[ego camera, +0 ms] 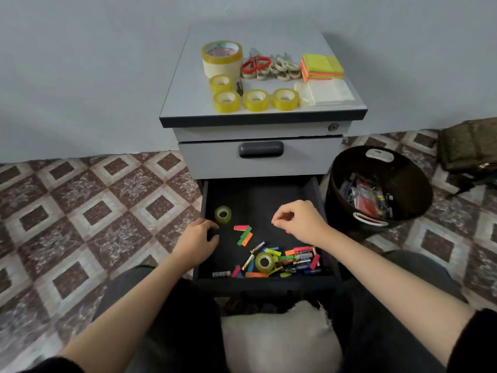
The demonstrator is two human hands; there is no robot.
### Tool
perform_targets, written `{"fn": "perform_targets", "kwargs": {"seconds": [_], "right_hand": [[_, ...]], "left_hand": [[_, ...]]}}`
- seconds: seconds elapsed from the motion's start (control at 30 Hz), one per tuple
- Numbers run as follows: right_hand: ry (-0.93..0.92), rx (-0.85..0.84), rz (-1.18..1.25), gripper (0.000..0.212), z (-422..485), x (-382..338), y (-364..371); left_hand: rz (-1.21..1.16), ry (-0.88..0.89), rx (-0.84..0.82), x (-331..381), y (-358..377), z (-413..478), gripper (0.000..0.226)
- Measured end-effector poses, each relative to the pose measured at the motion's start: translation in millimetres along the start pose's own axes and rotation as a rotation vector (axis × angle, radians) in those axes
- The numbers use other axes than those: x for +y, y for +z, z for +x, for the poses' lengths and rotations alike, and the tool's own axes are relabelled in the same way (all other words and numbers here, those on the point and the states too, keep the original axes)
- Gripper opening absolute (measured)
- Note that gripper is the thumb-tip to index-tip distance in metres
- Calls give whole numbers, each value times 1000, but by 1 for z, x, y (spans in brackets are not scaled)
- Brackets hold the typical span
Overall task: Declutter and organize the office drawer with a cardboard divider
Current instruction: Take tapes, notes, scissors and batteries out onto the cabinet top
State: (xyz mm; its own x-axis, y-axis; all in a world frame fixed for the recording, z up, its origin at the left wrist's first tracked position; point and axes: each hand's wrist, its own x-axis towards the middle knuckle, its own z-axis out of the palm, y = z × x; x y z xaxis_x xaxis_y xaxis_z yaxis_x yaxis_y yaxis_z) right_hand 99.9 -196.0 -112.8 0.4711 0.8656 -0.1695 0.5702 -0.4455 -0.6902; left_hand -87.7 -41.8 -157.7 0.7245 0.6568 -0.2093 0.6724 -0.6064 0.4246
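Nearest, a cushion (279, 337) lies against the front of the open drawer (263, 200), the lowest one of the cabinet, pulled out toward the person. A heap of batteries and paper flags (293, 261) with a tape roll (265, 262) fills its near right corner, right under the right forearm, so a low reach could sweep it about. The left hand (197, 242) curls its grip over the drawer's left wall; a tug there could set the upright loose roll (223, 214) rolling away. The right hand (301, 222) has its grip pinched together above the drawer floor, possibly on a flag too small to make out, which could flutter down short of the bin (403, 181) at right. Farther off, rolls (255, 99) sit close to the cabinet top's (188, 98) near edge and could drop back in. No divider shows.
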Motion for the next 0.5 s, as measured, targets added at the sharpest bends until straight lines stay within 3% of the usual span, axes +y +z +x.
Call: {"fn": "perform_targets", "kwargs": {"seconds": [0.3, 0.5], "right_hand": [[78, -70, 19, 10, 36, 36, 32], [180, -293, -168, 10, 49, 52, 55]], "left_hand": [[8, -3, -194, 1, 45, 34, 28], [19, -39, -166, -4, 61, 71, 39]]}}
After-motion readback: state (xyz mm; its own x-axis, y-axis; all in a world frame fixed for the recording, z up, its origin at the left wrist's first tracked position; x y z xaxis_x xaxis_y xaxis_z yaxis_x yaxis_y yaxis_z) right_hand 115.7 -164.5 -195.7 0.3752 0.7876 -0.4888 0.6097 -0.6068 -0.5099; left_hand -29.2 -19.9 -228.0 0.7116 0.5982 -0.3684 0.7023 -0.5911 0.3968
